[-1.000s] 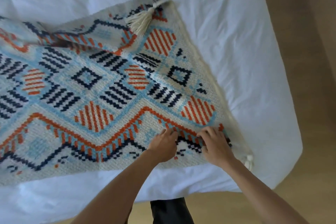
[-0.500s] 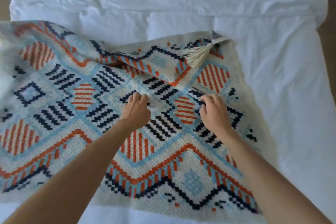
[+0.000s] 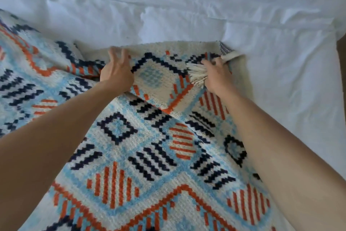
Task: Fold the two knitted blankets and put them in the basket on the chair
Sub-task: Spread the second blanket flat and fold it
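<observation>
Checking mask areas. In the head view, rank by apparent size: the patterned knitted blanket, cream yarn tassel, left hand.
1. Orange-blue-cream patterned knitted blanket
2. Left hand
3. Cream yarn tassel, partly hidden by the right hand

Two bare forearms fill the lower corners of the frame: the left forearm (image 3: pixel 56 142) runs in from the lower left edge and the right forearm (image 3: pixel 280 155) from the lower right, both long, smooth and tapering to narrow wrists just above the middle. They are uncovered along their whole visible length, as are the bare left hand (image 3: pixel 117 75) and the bare right hand (image 3: pixel 217 79). The left hand's fingers (image 3: pixel 113 54) are blurred, so their finer detail cannot be told.
</observation>
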`<state>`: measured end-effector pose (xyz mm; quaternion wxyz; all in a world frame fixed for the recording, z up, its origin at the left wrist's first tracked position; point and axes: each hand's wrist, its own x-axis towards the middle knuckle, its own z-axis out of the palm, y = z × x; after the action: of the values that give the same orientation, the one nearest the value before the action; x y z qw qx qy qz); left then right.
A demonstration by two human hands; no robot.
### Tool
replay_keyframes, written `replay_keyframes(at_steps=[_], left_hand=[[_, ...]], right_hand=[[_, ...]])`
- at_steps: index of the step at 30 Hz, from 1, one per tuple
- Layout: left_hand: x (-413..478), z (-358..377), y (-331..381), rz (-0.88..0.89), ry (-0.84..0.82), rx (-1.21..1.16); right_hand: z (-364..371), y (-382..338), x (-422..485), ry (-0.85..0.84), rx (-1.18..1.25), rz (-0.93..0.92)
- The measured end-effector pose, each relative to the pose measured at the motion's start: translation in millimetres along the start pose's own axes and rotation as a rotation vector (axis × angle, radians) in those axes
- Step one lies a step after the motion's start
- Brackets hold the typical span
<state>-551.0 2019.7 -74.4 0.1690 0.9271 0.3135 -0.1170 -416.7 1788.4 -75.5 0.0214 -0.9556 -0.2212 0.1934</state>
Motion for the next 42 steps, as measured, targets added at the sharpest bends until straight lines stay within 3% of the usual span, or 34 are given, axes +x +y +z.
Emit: replay_keyframes(at_steps=[5, 8, 10, 13, 16, 19, 23, 25, 28, 30, 32, 37, 39, 42], left_hand=[[23, 2, 1, -0.031, -0.033, 0.001], [36, -12, 7, -0.056, -0.054, 0.148], [43, -22, 24, 0.027, 0.044, 0.138], [54, -30, 72, 0.22, 0.172, -0.058], [62, -31, 112, 0.265, 0.129, -0.127], [69, -20, 115, 0.256, 0.008, -0.118], [79, -10, 102, 0.184, -0.009, -0.032], [79, -8, 102, 0.127, 0.047, 0.002], [75, -5, 102, 0.105, 0.177, 0.076], [73, 0, 100, 0.09, 0.197, 0.05], [71, 4, 100, 0.034, 0.184, 0.008], [87, -10, 124, -0.094, 0.262, -0.169], [97, -10, 129, -0.026, 0.207, -0.243], [95, 5, 129, 0.106, 0.018, -0.233]], right_hand=[[-9, 45, 12, 0.134, -0.098, 0.037], [-39, 98, 24, 0.282, -0.164, 0.206], [-62, 127, 32, 0.367, -0.144, 0.318], [-84, 145, 42, 0.27, -0.044, 0.517], [-92, 145, 43, 0.079, 0.024, 0.685], [-99, 138, 41, -0.02, -0.217, 0.606], [-95, 121, 52, 0.082, -0.335, 0.322], [-79, 113, 57, 0.118, -0.232, 0.176], [-52, 117, 57, 0.0, 0.131, 0.271], [-36, 126, 56, -0.03, 0.218, 0.32], [-26, 132, 60, 0.071, 0.227, 0.308], [-46, 127, 74, 0.581, 0.432, 0.331], [-51, 128, 78, 0.482, 0.515, 0.264], [-33, 137, 70, 0.159, 0.474, 0.187]])
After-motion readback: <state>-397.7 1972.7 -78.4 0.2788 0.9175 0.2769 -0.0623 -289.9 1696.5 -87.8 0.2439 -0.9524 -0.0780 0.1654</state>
